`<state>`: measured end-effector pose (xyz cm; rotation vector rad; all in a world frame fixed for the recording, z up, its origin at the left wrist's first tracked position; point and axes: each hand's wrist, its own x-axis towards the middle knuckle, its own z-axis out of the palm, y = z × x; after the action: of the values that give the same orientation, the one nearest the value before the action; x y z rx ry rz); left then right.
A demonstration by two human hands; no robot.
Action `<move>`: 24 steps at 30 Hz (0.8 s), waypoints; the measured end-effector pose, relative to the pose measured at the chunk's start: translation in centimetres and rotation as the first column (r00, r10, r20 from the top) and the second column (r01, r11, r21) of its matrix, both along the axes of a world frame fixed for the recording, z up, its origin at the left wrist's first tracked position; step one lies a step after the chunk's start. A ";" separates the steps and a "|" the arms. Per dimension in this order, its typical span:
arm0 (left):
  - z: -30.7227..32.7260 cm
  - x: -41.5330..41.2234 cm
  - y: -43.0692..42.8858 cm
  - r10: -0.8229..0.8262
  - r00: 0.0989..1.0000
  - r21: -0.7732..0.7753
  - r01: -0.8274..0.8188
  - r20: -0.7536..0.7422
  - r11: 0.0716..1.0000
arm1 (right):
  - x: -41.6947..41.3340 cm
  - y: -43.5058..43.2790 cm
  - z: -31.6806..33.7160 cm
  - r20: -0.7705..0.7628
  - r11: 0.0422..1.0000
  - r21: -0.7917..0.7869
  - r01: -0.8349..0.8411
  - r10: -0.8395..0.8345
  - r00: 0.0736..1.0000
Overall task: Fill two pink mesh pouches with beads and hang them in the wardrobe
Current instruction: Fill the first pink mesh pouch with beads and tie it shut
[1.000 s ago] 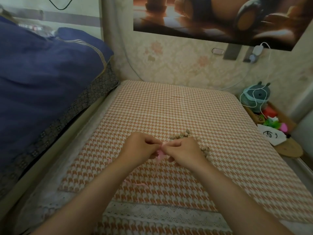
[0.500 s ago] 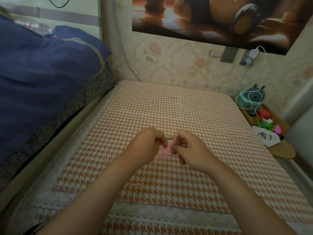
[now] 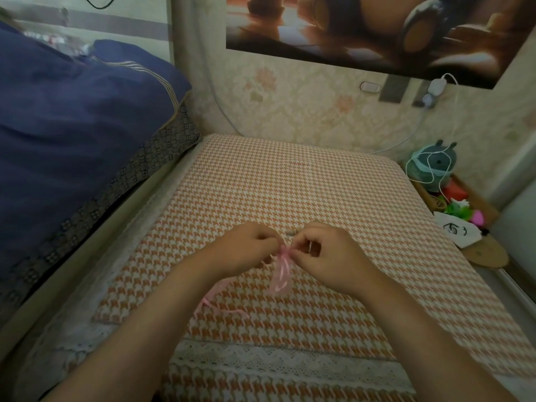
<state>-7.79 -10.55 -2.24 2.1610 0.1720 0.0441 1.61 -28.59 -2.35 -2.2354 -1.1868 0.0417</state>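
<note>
A small pink mesh pouch [image 3: 280, 275] hangs between my two hands above the orange houndstooth table cover [image 3: 319, 192]. My left hand [image 3: 246, 246] pinches its top on the left and my right hand [image 3: 324, 253] pinches it on the right, with the pouch's body dangling below. A second pink pouch with loose ribbon [image 3: 216, 301] lies flat on the cover near my left forearm. A brown bead [image 3: 290, 233] peeks out just beyond my fingers; the rest of the beads are hidden behind my hands.
A bed with a dark blue duvet [image 3: 72, 126] runs along the left side. At the right stand a teal plush toy [image 3: 432, 166] wrapped in a white cable, small colourful items and a white cloth bag [image 3: 458, 232]. A poster [image 3: 362, 27] hangs on the far wall.
Both hands have lifted the pouch off the cover, and it now hangs down between them. The bead pile seen a second ago is now almost fully hidden behind my hands.
</note>
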 end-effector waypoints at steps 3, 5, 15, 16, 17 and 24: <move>0.0 -0.1 0.0 -0.117 0.991 0.086 0.112 0.060 0.990 | -0.2 0.0 0.2 -0.069 1.000 0.013 -0.025 0.026 0.997; -0.2 -0.1 0.2 -0.150 0.986 0.102 0.142 0.072 0.985 | -0.4 0.0 0.3 -0.134 0.998 0.017 -0.058 0.059 0.989; -0.3 -0.2 1.5 -0.185 0.981 0.067 0.181 0.059 0.981 | -0.1 -0.9 0.7 -0.222 0.995 -0.061 -0.081 0.066 0.973; -0.3 -0.2 1.5 -0.180 0.982 0.067 0.176 0.057 0.982 | -0.2 -1.0 0.8 -0.203 0.995 -0.058 -0.083 0.070 0.977; -0.3 -0.1 1.4 -0.174 0.983 0.060 0.170 0.062 0.984 | -0.4 -1.0 0.8 -0.193 0.995 -0.044 -0.092 0.082 0.978; 0.0 -0.1 1.0 -0.180 0.970 -0.027 0.186 0.163 0.982 | -0.7 -0.7 1.0 -0.334 0.993 0.089 -0.079 0.104 0.937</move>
<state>-7.88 -9.59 -2.20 2.1117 -0.1186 0.1067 0.90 -29.25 -1.40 -2.0054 -1.0819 0.3973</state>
